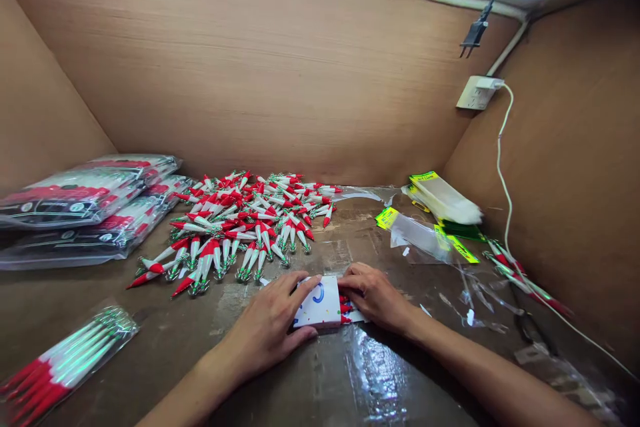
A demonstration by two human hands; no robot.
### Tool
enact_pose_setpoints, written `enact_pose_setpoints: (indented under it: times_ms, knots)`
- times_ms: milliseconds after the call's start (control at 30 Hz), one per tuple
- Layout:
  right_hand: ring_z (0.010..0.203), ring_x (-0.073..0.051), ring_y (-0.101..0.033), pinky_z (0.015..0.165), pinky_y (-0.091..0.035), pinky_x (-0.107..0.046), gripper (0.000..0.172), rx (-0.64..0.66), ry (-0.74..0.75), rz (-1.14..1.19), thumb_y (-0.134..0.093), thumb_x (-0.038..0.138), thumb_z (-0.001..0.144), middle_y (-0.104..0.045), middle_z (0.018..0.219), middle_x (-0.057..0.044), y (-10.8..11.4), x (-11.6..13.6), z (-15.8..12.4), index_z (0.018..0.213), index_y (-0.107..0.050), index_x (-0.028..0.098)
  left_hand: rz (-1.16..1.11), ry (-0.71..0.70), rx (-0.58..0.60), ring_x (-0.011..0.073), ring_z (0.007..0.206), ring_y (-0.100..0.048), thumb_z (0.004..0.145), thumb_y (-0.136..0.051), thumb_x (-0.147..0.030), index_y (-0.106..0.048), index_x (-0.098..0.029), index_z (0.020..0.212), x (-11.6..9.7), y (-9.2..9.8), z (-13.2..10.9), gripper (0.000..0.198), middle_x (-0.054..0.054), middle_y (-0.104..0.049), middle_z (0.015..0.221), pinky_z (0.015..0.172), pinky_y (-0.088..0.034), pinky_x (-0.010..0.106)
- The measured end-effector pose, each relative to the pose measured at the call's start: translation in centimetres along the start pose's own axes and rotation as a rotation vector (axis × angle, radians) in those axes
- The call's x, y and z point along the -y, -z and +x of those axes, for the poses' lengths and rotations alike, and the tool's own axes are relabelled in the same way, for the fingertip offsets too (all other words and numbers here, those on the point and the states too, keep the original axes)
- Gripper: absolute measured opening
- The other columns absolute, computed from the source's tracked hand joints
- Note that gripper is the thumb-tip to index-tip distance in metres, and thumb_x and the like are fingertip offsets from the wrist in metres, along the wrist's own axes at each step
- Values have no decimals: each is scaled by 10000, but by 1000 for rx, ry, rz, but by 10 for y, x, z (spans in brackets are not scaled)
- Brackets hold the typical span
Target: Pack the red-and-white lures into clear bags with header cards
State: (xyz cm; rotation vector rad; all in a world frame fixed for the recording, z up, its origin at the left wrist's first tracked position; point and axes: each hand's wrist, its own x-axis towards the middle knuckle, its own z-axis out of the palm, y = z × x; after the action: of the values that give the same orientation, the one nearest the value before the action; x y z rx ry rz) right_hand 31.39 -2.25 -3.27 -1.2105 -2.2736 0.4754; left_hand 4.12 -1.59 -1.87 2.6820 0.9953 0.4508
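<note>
My left hand [280,312] wraps round a small white box [317,303] printed with a blue mark and coloured dots, its thumb along the near side. Red tips of squid jigs [345,309] stick out of the box's right end. There my right hand [370,293] has its fingers curled against the jigs; its fingertips are partly hidden. Beyond both hands spreads a loose heap of red and white squid jigs [250,217] with green hooked ends. A clear packet of squid jigs [70,360] lies at the near left.
Large filled plastic bags [75,197] are stacked at the left. Clear bags with yellow headers [443,200] lie at the back right, near plastic scraps [470,310] and black scissors [533,330]. A white cable [505,167] hangs along the right wall; a plug [474,33] dangles above.
</note>
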Motion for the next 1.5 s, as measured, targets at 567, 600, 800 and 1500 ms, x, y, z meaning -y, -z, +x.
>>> enact_pose_setpoints:
  times_ms: [567,600,800,1500]
  knots:
    - [893,-243,-690,759,-457,-284,402,-129,-549,-71,-521,477,957,-765,902,-99,39,-38,114,858,-755,166,-6,25,-5,328,1267,-520,825,-747,-371,-345,-322,1516,-1,1,-3,801,107,-486,1446,1067,-451,519]
    - [930,-272,-692,780,-458,-304,405,-141,-586,-81,-556,506,929,-764,916,-124,36,-40,129,836,-749,161,-6,26,-7,330,1268,-521,825,-747,-376,-347,-323,1514,-1,0,-3,799,108,-487,1445,1066,-451,522]
    - [965,-338,-688,769,-475,-336,273,-162,-741,25,-737,407,768,-752,908,-189,21,-49,171,756,-701,137,-7,40,4,326,1266,-522,805,-764,-382,-352,-341,1506,-3,3,-5,814,90,-499,1438,1065,-449,524]
    - [642,-55,-627,603,-505,-158,483,-46,-465,1520,-785,267,852,-692,918,0,68,-54,-12,1297,-600,228,-91,7,-24,312,1259,-542,820,-747,-276,-337,-352,1516,4,-2,4,812,93,-490,1449,1056,-474,505]
